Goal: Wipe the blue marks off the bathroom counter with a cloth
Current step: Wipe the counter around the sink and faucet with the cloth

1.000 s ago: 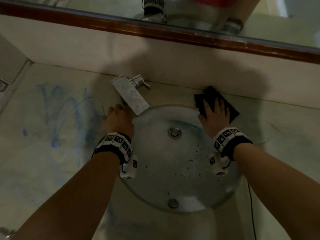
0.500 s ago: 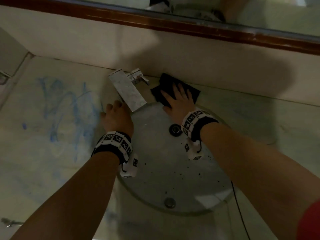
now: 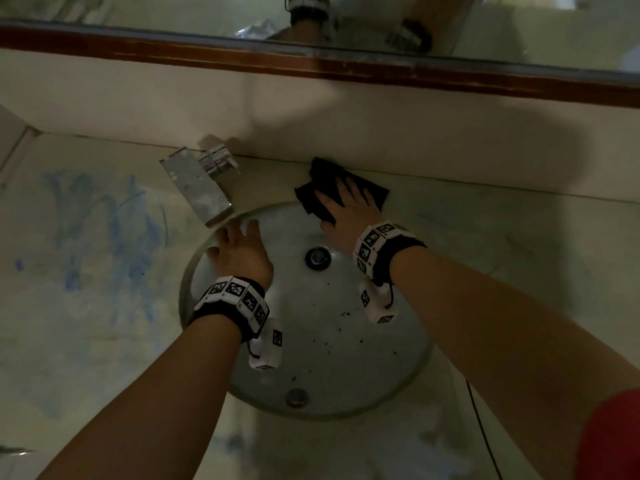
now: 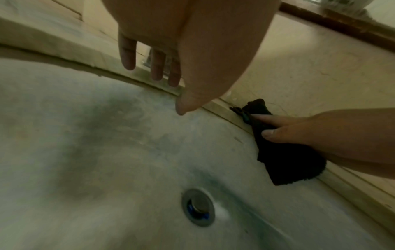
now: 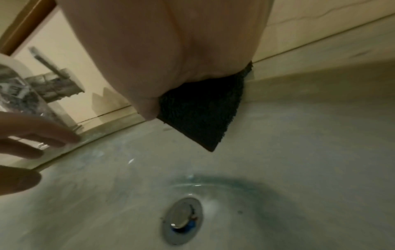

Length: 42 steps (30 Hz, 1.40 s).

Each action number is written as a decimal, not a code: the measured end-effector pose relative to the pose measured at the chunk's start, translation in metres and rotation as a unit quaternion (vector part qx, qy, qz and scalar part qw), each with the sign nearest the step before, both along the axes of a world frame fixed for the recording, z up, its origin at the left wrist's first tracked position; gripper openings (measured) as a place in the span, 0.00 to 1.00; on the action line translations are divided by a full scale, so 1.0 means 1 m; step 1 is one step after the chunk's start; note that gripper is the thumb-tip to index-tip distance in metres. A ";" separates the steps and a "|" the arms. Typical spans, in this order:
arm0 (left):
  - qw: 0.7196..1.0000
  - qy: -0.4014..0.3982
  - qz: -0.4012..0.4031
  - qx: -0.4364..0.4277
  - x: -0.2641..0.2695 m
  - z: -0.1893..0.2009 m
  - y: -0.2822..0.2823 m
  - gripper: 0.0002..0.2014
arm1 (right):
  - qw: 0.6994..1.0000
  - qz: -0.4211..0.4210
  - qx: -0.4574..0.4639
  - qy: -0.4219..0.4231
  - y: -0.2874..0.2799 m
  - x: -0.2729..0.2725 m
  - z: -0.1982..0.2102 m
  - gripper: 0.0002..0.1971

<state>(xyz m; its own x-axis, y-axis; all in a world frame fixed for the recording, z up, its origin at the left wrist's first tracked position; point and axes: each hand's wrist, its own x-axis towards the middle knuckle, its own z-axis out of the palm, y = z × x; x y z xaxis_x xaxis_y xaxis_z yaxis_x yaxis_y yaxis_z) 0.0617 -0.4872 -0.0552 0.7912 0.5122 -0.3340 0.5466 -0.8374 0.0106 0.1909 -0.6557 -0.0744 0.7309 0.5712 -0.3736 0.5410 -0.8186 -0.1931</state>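
A black cloth [image 3: 332, 183] lies on the pale counter [image 3: 485, 237] behind the basin, against the back wall. My right hand [image 3: 351, 207] presses flat on it with straight, spread fingers. In the right wrist view the cloth [image 5: 200, 115] sticks out from under my palm over the basin's edge. My left hand [image 3: 239, 249] hovers open at the basin's back-left rim, just below the tap's spout, holding nothing. Its fingers [image 4: 155, 67] hang straight. Blue marks [image 3: 104, 230] smear the counter left of the basin, away from both hands.
A chrome tap [image 3: 199, 188] juts over the round basin [image 3: 346, 375], which has a metal drain [image 3: 317, 258] and dark specks. A wood-framed mirror [image 3: 311, 69] runs along the back wall. Faint blue smudges [image 3: 228, 441] show on the counter's front.
My right hand slid the cloth left toward the tap, then back right along the counter behind the basin. My left hand moved from the counter beside the tap to the basin's rim.
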 end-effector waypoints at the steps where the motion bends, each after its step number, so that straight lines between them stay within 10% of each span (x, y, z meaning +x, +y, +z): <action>1: 1.000 -0.003 -0.007 -0.004 0.002 -0.001 -0.011 0.34 | 1.000 -0.005 -0.001 0.001 -0.010 -0.001 0.000 0.32; 21: 0.981 -0.002 -0.185 -0.052 0.043 0.020 -0.165 0.29 | 0.977 -0.200 -0.060 0.049 -0.269 -0.054 0.017 0.27; 42: 0.982 -0.007 -0.172 -0.080 0.086 0.020 -0.136 0.27 | 0.958 -0.256 0.124 0.024 -0.249 -0.043 0.026 0.40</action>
<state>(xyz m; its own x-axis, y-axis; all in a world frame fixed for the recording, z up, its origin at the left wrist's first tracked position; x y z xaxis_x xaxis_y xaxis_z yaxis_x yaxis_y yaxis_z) 0.1474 -0.6233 -0.0352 0.9135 0.1548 -0.3763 0.2296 -0.9596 0.1625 0.1483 -0.9044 -0.0486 0.9242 0.2182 -0.3134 0.0660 -0.8997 -0.4316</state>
